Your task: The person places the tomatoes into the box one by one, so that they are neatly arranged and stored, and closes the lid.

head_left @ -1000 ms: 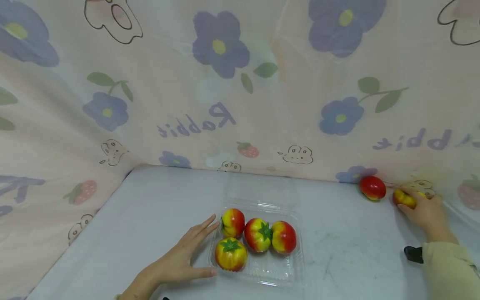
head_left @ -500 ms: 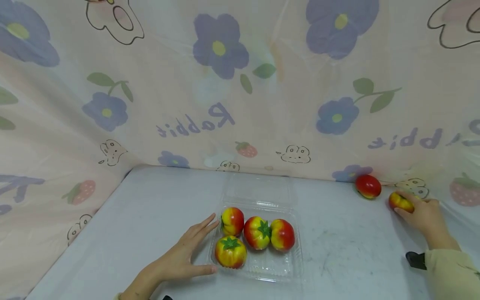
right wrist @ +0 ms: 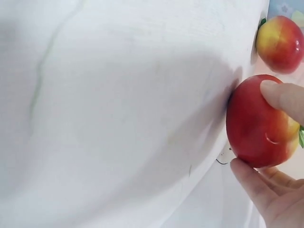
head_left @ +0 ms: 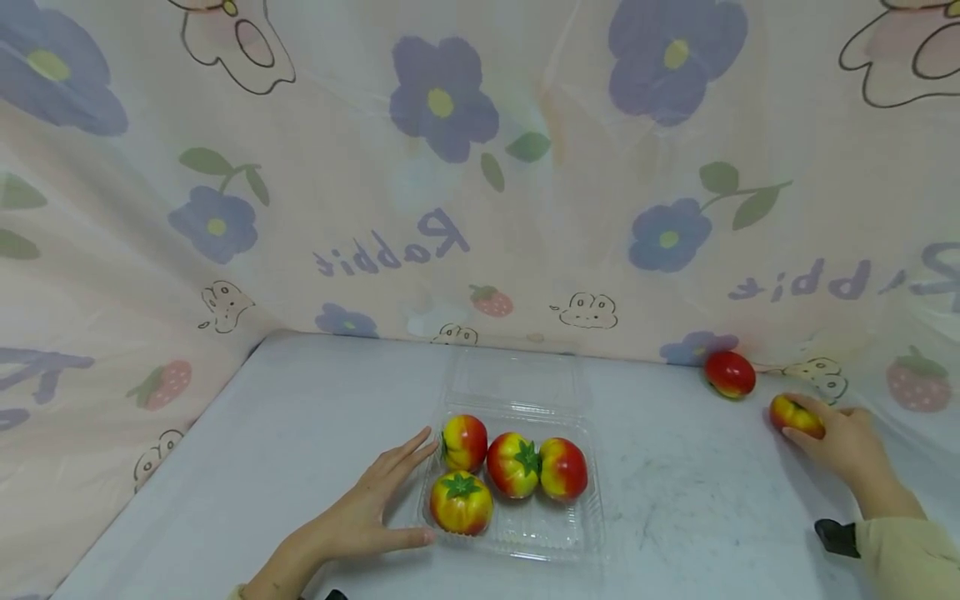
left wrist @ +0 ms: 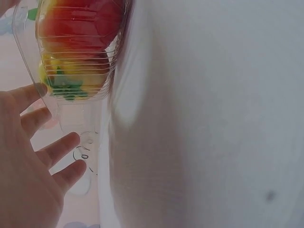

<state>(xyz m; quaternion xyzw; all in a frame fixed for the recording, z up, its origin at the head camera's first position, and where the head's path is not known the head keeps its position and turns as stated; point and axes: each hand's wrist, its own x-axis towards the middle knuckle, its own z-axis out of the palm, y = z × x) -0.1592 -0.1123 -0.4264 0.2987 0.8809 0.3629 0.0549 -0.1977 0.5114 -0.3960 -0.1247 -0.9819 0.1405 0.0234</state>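
Note:
A clear plastic box (head_left: 540,533) with its lid laid back holds several red-and-yellow toy fruits, among them one with a green star-shaped leaf (head_left: 461,502). My left hand (head_left: 360,517) lies along the box's left side, fingers spread; in the left wrist view the hand (left wrist: 28,156) has a fingertip at the box's rim. At the far right my right hand (head_left: 851,442) grips another red-and-yellow fruit (head_left: 797,416). The right wrist view shows that fruit (right wrist: 256,121) between thumb and fingers of the hand (right wrist: 280,199), close to the table surface.
A red fruit (head_left: 730,374) lies by the back curtain, left of and behind my right hand. The patterned curtain (head_left: 525,233) bounds the white table (head_left: 675,500) at the back and left. The box's clear lid (head_left: 517,379) extends toward the curtain.
My right hand and the fruit it grips have come slightly nearer and to the left, a little farther from the red fruit. The left hand has stayed beside the box.

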